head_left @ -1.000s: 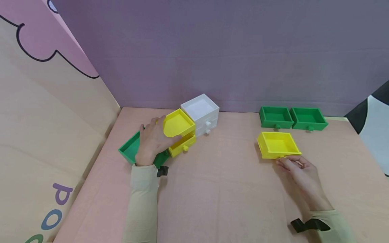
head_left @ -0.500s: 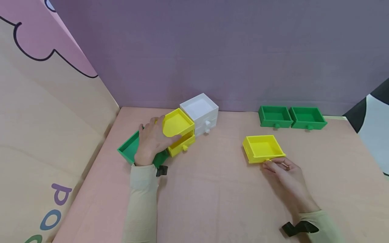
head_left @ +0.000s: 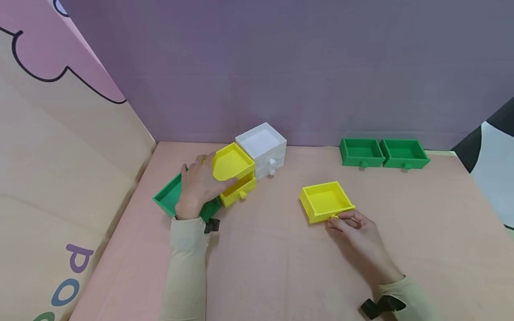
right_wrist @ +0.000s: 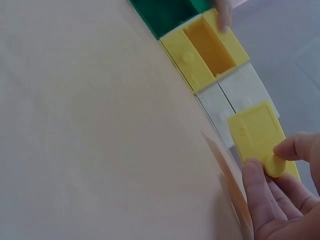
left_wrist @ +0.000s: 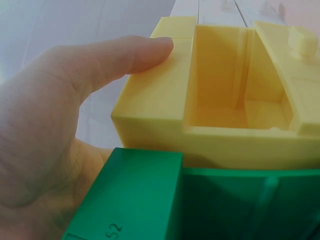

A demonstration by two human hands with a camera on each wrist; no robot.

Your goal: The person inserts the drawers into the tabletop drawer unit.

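Observation:
My left hand [head_left: 196, 186] lies across a small yellow drawer cabinet [head_left: 232, 164] and grips it, the thumb [left_wrist: 145, 52] on its front face. Below an open slot, one knobbed drawer [left_wrist: 300, 75] sits in that cabinet. A green cabinet [head_left: 167, 197], partly covered by the hand, adjoins it on the left. Behind to the right stands a white cabinet [head_left: 262, 140] with two knobbed drawers in it. My right hand [head_left: 361, 238] pinches the round knob [right_wrist: 275, 166] of a loose yellow drawer [head_left: 326, 198], holding it slightly tilted above the table, hollow side up.
Two green drawers [head_left: 361, 152] sit side by side at the table's back right, knobs toward me. A purple-grey wall [head_left: 313, 76] rises behind the pink tabletop [head_left: 257, 267]. On the left is a pale printed panel [head_left: 72, 160].
The right hand has carried the yellow drawer leftward and a little nearer to me, toward the cabinets. The left hand has stayed on the yellow cabinet.

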